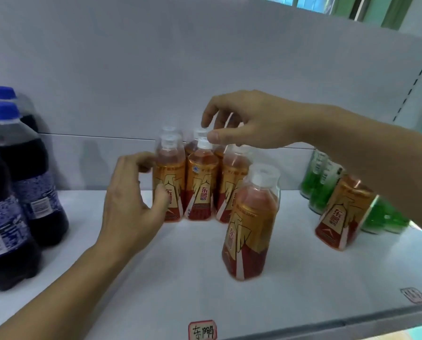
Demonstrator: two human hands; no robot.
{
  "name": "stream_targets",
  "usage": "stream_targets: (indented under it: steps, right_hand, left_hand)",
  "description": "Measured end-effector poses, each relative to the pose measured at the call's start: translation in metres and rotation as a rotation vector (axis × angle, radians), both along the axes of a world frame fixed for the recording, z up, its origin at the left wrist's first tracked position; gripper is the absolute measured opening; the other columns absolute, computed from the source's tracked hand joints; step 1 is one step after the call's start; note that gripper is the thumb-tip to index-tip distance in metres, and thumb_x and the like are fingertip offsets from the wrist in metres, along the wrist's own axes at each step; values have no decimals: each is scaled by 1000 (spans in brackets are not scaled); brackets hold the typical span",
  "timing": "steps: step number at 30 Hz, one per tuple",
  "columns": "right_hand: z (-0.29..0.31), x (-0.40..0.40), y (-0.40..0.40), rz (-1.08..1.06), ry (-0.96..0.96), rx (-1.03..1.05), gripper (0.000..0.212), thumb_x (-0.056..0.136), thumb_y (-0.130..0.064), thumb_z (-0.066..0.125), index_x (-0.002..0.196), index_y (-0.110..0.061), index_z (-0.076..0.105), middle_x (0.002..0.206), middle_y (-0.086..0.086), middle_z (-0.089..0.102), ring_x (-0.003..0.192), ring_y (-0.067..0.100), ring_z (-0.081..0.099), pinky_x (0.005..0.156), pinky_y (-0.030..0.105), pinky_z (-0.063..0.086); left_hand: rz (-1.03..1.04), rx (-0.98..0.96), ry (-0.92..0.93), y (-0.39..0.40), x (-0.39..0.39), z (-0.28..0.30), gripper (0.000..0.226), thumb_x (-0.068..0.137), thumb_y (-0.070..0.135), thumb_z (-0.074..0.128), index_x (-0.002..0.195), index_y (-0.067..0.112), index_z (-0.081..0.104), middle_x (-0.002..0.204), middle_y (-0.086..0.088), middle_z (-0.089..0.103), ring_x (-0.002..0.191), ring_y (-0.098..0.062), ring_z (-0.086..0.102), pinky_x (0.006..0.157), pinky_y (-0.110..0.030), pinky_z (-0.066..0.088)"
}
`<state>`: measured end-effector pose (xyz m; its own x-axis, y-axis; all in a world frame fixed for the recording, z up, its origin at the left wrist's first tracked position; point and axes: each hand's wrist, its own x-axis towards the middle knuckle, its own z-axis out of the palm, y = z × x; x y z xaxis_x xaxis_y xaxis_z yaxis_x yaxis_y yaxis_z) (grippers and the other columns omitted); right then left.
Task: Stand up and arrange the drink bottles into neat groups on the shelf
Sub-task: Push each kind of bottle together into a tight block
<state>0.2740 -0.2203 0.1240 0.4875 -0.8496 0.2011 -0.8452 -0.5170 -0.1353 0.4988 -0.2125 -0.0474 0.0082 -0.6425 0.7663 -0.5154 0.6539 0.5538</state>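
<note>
Pinching the middle bottle's cap (pixel 203 142) with your right hand (pixel 249 123), your left hand (pixel 134 200) curls round, probably touching, the left orange bottle (pixel 168 182) in the shelf (pixel 303 278) cluster.

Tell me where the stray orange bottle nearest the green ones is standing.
The stray orange bottle stands upright at the right of the head view, under the right forearm, directly in front of the green bottles.

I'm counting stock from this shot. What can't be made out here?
Head view only:
- Back-row orange bottles: hidden by the front row and the right hand; count unclear.
- Green bottles: partly behind the right forearm.
- Cola bottles: cut off by the left edge.
- Right shelf tag: too blurred to read.
</note>
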Motion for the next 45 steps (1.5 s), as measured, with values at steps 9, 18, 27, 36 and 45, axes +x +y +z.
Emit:
stream_targets:
  steps: [9, 18, 27, 36, 45]
  right_hand:
    - [-28, -23, 60, -97, 325, 197, 73, 73, -88, 49, 126, -38, 53, 112, -17, 62, 89, 5, 66, 75, 23, 51]
    - [-25, -20, 51, 93, 162, 131, 45, 82, -55, 73, 121, -39, 57, 110, -20, 60, 99, 2, 57, 81, 27, 48]
    - [-25, 49, 4, 261, 106, 121, 50, 84, -30, 76, 127, -41, 52, 115, -17, 57, 96, 6, 60, 79, 32, 54]
    - [-45, 64, -17, 232, 72, 86, 52, 87, -28, 75, 131, -42, 51, 119, -5, 53, 93, 4, 52, 74, 25, 42]
    - [-59, 8, 13, 114, -113, -87, 55, 85, -41, 74, 134, -35, 51, 106, -10, 57, 82, -3, 52, 73, 19, 41]
  left_hand:
    - [-782, 724, -274, 34, -71, -16, 84, 81, 30, 84, 133, 62, 27, 126, 41, 52, 122, 15, 51, 94, -16, 53]
    - [-708, 757, -95, 31, -50, -19, 77, 78, 7, 85, 135, 41, 48, 129, 11, 64, 122, -6, 61, 95, -34, 58]
    - [-105, 671, 105, 33, -7, -21, 72, 73, 22, 90, 126, 43, 46, 112, 24, 57, 98, -4, 62, 57, -11, 54]
    - [-18, 647, 35, 17, 6, -35, 77, 73, 28, 90, 137, 33, 48, 110, 22, 57, 95, 1, 62, 71, -11, 47]
    - [140, -229, -194, 52, -4, -11, 26, 86, 24, 58, 104, 4, 57, 101, -8, 57, 91, -16, 50, 78, -25, 45]
